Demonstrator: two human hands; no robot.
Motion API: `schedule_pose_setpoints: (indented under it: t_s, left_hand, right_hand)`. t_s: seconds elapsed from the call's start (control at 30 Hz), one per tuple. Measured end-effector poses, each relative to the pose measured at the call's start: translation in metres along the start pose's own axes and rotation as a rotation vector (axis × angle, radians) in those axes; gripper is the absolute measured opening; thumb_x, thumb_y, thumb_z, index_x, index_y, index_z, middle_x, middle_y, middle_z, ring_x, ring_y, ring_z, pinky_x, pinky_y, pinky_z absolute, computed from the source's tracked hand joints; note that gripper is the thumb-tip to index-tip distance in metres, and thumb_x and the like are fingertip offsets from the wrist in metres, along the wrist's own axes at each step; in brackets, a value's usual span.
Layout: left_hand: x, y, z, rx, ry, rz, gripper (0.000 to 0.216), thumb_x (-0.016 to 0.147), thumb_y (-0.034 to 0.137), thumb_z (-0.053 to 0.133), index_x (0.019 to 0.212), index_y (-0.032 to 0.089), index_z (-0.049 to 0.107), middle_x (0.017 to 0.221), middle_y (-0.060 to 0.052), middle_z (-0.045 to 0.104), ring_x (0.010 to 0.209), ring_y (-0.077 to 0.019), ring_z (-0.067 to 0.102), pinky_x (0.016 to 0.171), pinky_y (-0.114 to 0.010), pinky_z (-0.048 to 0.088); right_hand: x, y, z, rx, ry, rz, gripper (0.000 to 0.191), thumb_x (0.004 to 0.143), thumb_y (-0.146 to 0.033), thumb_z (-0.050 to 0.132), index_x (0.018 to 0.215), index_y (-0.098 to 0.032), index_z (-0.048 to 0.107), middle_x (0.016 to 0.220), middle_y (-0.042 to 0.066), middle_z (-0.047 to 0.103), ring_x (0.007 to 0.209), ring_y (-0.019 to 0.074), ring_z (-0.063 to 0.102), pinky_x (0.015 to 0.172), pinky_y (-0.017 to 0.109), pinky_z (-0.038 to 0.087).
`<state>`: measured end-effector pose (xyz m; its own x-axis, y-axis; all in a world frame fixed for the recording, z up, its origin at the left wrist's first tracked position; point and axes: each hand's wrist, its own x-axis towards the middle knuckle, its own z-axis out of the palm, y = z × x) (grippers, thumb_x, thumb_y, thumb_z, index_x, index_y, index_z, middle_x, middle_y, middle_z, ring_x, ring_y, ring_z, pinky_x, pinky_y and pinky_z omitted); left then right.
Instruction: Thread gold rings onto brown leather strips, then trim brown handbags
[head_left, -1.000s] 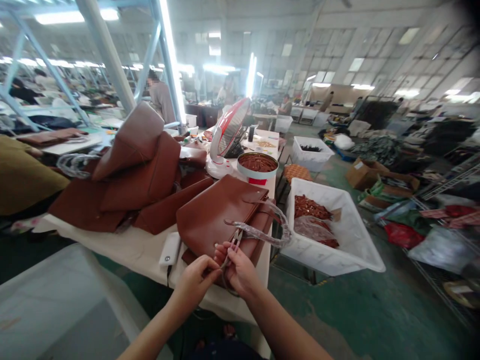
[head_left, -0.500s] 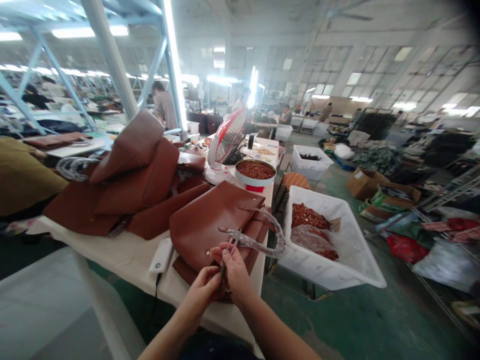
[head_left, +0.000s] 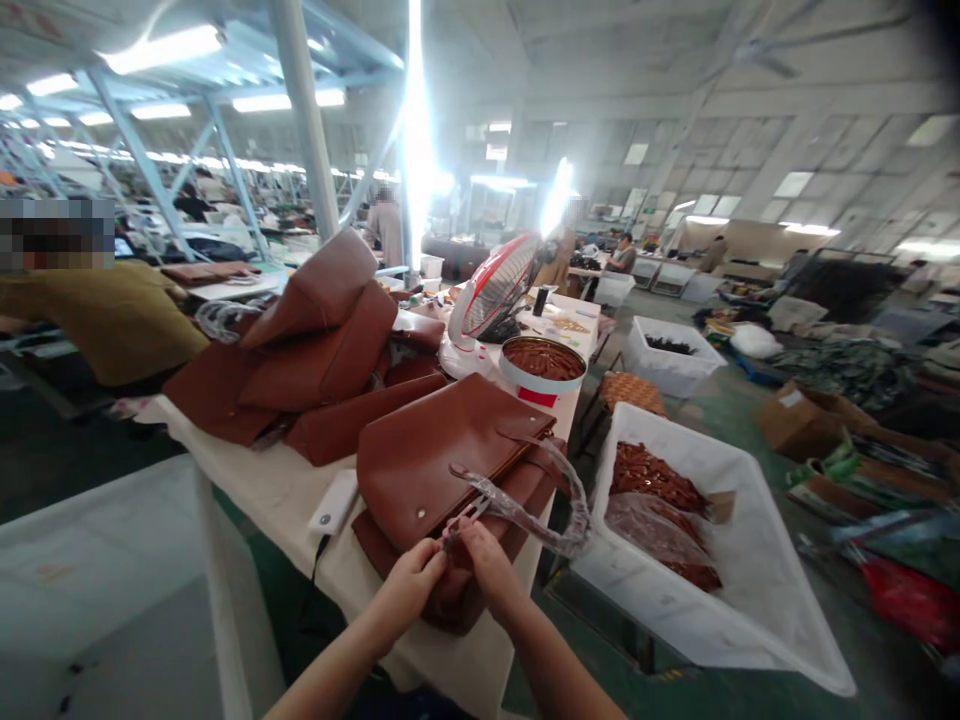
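A brown leather handbag (head_left: 435, 460) lies flat near the front edge of a cloth-covered table (head_left: 262, 495). Its handle (head_left: 547, 520) is wrapped in clear plastic and arches to the right. My left hand (head_left: 409, 590) and my right hand (head_left: 487, 565) meet at the bag's near edge, both pinched closed on the near end of the wrapped handle. Small pink scissors (head_left: 459, 515) stick up between my fingers; which hand holds them is unclear.
A pile of brown bags (head_left: 307, 350) covers the table's left. Behind stand a red-and-white fan (head_left: 495, 295) and a round tin of brown pieces (head_left: 541, 365). A white bin (head_left: 750, 570) with brown straps stands at the right. A white power bank (head_left: 334, 503) lies beside the bag. A person in mustard yellow (head_left: 105, 315) sits left.
My head has turned and the view shifted, so the table sits further right. Both hands stay pinched at the handle's near end, now lower against the bag's edge.
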<state>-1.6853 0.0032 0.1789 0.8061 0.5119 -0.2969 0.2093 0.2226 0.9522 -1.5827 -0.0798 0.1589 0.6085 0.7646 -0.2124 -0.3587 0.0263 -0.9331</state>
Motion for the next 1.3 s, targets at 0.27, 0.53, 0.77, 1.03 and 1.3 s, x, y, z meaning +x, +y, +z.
schedule_pose_setpoints:
  t_s: [0.27,0.53,0.77,1.03,1.3]
  left_hand:
    - [0.001,-0.001,0.004,0.002,-0.049,-0.019,0.032,0.067,0.048,0.061,0.071,0.016,0.054,0.059,0.004,0.052,0.056,-0.0111,0.047,0.057,-0.024,0.036]
    - [-0.016,0.028,0.000,-0.081,-0.141,-0.122,0.031,0.065,0.045,0.063,0.071,0.015,0.053,0.060,0.003,0.053,0.055,-0.0102,0.049,0.055,-0.023,0.037]
    - [-0.022,0.028,-0.002,0.020,-0.125,-0.116,0.036,0.069,0.053,0.055,0.070,0.017,0.049,0.052,0.005,0.048,0.045,-0.0088,0.044,0.048,-0.022,0.034]
    - [-0.023,0.046,-0.008,0.400,0.086,0.161,0.017,0.071,0.034,0.057,0.068,0.018,0.061,0.066,0.000,0.061,0.069,-0.0173,0.054,0.065,-0.027,0.041]
    - [-0.034,0.059,0.002,0.860,0.106,0.466,0.017,0.080,0.020,0.048,0.083,0.020,0.064,0.084,-0.006,0.068,0.083,-0.0208,0.061,0.077,-0.032,0.046]
  right_hand:
    - [-0.012,0.001,-0.026,-0.307,0.080,-0.107,0.021,0.070,-0.041,0.068,0.079,-0.022,0.067,0.074,0.004,0.064,0.074,0.0216,0.058,0.077,0.035,0.046]
    - [-0.028,-0.029,-0.014,-0.513,-0.222,-0.443,0.027,0.080,-0.023,0.055,0.103,-0.029,0.068,0.107,0.007,0.065,0.100,0.0238,0.057,0.093,0.037,0.041]
    - [-0.029,-0.025,-0.008,-0.189,-0.044,-0.197,0.033,0.080,-0.048,0.056,0.089,-0.020,0.070,0.075,0.005,0.066,0.062,0.0158,0.054,0.059,0.028,0.043]
    - [-0.022,-0.036,-0.004,-0.142,-0.116,-0.115,0.040,0.075,-0.052,0.059,0.091,-0.016,0.067,0.055,-0.002,0.056,0.046,0.0097,0.043,0.045,0.023,0.032]
    - [-0.033,-0.045,0.008,-0.530,-0.246,-0.388,0.023,0.078,-0.019,0.052,0.094,-0.023,0.069,0.088,0.004,0.068,0.083,0.0222,0.058,0.076,0.032,0.041]
